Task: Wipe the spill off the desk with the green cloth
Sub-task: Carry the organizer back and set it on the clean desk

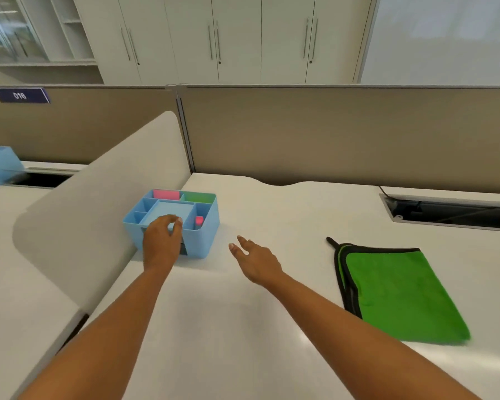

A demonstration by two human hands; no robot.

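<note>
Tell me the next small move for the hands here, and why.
Probably lift the blue organizer aside: the left hand is closed on its near wall and the open right hand is reaching toward it. The green cloth lies folded and untouched to the right; no spill is visible on the desk.

The only writing I can read from here is the white number "016" on a small dark blue sign (20, 95) fixed near the top of the beige partition panel (70, 125) at far left.
</note>
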